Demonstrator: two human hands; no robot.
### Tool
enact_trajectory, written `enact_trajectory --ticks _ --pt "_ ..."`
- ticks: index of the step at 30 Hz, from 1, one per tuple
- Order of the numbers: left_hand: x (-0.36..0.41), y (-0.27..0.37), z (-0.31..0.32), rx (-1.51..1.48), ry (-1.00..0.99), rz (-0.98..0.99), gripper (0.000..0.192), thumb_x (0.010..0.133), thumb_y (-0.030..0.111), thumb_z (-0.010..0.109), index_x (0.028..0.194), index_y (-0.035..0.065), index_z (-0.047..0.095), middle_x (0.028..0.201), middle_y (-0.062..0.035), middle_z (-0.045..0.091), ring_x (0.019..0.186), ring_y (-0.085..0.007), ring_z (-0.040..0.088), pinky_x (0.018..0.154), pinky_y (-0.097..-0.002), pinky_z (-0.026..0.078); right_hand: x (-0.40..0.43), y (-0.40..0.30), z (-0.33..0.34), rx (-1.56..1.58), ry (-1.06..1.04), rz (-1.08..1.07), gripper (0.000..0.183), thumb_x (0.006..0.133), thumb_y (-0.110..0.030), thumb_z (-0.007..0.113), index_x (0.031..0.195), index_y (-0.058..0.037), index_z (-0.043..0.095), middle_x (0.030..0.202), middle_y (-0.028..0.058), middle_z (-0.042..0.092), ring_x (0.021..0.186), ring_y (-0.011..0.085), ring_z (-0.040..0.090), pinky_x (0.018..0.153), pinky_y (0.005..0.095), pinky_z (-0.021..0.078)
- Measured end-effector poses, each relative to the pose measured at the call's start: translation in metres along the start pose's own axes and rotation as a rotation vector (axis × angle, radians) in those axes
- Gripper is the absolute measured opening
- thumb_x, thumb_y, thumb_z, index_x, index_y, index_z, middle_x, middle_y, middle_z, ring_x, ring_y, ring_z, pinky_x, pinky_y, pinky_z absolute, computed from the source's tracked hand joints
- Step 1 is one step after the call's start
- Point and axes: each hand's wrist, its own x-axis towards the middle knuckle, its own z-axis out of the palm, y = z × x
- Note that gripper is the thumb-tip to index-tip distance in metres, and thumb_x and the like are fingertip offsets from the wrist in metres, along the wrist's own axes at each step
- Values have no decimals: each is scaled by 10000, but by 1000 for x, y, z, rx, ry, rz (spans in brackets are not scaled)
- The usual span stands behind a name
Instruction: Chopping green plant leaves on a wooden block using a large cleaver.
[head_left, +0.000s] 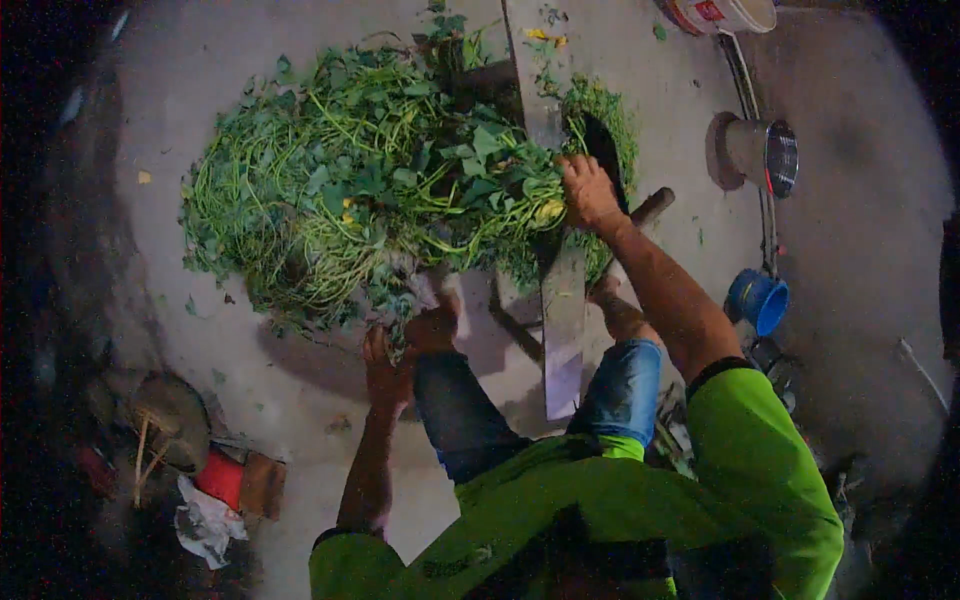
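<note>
A large heap of leafy green vines (360, 172) lies before me, across a narrow wooden board (564, 322) that runs away between my legs. My right hand (589, 191) is closed around the vine bunch near the board, beside a dark curved blade (604, 154) that appears to stand upright. Finely cut green pieces (626, 142) lie under and beyond the blade. At the near edge of the heap, my left hand (386, 364) touches a few drooping leaves and stems; whether its fingers grip them is hard to see in the shadow.
On the right stand a steel pot (757, 154), a blue container (757, 301) and a white bucket (739, 15), near a pipe or cord. A round wooden-legged object (172, 424), a red item (220, 478) and crumpled white plastic (208, 521) lie at lower left.
</note>
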Motion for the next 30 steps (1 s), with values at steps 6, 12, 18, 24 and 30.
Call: enact_trajectory --ticks 6,12,18,24,30 --pt "-9 -36 -33 102 -4 -27 642 915 363 652 1351 -68 463 1322 -287 509 1236 -432 491 1064 -467 393 2 5 11 -15 -97 35 757 647 -76 692 1365 -43 454 1239 186 507 1150 378 480 980 433 434" --pt "-30 -35 -51 -120 -278 -264 539 930 317 636 1309 -43 510 1260 -252 571 1164 -389 543 1015 -463 429 2 3 7 -52 -94 56 936 562 -197 839 1392 -47 433 1281 187 492 1162 382 475 989 452 431" --pt "-73 -69 -24 44 -370 -183 563 952 338 609 1354 -37 486 1342 -251 532 1267 -384 496 1088 -448 372 4 -3 -8 6 -157 84 1030 512 -204 880 1414 -64 403 1306 182 474 1220 383 451 1011 457 425" --pt "-74 -67 -4 50 -516 -189 613 967 346 577 1404 -60 435 1396 -274 483 1336 -411 431 1147 -440 305 2 -6 -8 70 -63 70 924 570 -73 787 1411 -69 404 1306 178 474 1236 382 445 1018 454 419" --pt "-48 -33 -11 -20 -279 -101 580 983 399 531 1296 -89 493 1331 -285 513 1253 -433 479 1085 -496 354 -2 -4 3 -8 -98 104 896 594 -92 776 1412 -83 410 1307 182 476 1226 384 448 1021 447 416"
